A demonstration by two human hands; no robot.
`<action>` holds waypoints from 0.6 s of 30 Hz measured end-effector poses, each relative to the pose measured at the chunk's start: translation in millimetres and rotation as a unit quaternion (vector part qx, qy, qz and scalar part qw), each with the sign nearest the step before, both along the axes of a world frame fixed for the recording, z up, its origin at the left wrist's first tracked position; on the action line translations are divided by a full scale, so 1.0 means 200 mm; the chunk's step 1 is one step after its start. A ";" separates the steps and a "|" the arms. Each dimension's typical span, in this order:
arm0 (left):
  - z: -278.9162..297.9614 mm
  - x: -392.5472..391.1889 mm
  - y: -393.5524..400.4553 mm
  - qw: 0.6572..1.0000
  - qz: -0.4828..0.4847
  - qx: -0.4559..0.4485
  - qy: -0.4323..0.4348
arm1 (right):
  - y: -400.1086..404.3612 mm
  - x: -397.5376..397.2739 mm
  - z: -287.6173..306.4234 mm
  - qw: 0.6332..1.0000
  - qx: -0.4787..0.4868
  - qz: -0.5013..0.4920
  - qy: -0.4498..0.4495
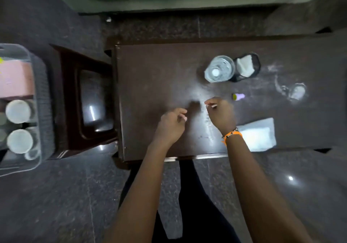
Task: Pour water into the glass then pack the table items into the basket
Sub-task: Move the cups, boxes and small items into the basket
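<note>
Basket first: clear plastic basket (37, 96) sits at the far left edge with white round lids and a pink box inside. Mid-frame over the dark brown wooden table (150, 70), left hand (170, 128) hangs loosely curled, holding nothing. Right hand (221, 114) seems to pinch something tiny and white, can't tell what. Clear plastic water bottle (219, 70) stands upper right, touching a black mesh cup (247, 67); white folded cloth (258, 134) lies lower right.

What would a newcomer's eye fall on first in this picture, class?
Two bare hands, the left hand and the right hand, hover over the middle of the dark table. A clear water bottle stands at its far side, and a basket holding white cups sits at the far left.
</note>
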State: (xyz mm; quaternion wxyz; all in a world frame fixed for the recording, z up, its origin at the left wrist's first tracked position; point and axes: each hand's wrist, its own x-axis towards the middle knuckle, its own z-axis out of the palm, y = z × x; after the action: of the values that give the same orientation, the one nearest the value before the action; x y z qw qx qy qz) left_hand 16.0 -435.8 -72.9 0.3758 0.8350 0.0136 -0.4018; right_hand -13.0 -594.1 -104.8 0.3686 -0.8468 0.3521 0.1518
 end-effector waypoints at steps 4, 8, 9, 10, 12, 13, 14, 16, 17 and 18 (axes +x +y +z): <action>-0.05 -0.09 -0.23 0.999 -0.039 0.020 0.025 | -0.33 -0.08 -0.14 0.997 -0.047 0.014 0.067; -0.09 -0.13 -0.34 0.998 -0.047 0.038 0.036 | -0.52 -0.10 -0.29 0.991 -0.042 0.039 0.121; -0.10 -0.13 -0.35 0.997 -0.045 0.041 0.037 | -0.54 -0.10 -0.32 0.990 -0.035 0.043 0.129; -0.10 -0.14 -0.36 0.997 -0.043 0.043 0.039 | -0.56 -0.09 -0.34 0.990 -0.030 0.045 0.129; -0.10 -0.15 -0.36 0.997 -0.038 0.045 0.042 | -0.57 -0.09 -0.36 0.991 -0.024 0.044 0.122; -0.11 -0.16 -0.35 0.997 -0.038 0.046 0.039 | -0.57 -0.09 -0.37 0.991 -0.022 0.042 0.122; -0.11 -0.16 -0.34 0.998 -0.037 0.047 0.035 | -0.56 -0.08 -0.36 0.992 -0.018 0.039 0.122; -0.11 -0.16 -0.32 0.998 -0.021 0.045 0.030 | -0.51 -0.08 -0.34 0.993 0.004 0.025 0.112; -0.11 -0.15 -0.30 0.999 -0.008 0.041 0.027 | -0.47 -0.08 -0.33 0.995 0.024 0.014 0.099; -0.11 -0.15 -0.28 0.999 0.006 0.037 0.023 | -0.42 -0.08 -0.30 0.996 0.048 0.005 0.077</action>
State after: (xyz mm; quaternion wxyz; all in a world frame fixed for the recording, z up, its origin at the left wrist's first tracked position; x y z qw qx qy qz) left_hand -13.8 -490.8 -94.8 0.3466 0.8386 0.0424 -0.4181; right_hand -28.8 -677.8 -164.9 0.3800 -0.8158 0.3670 0.2352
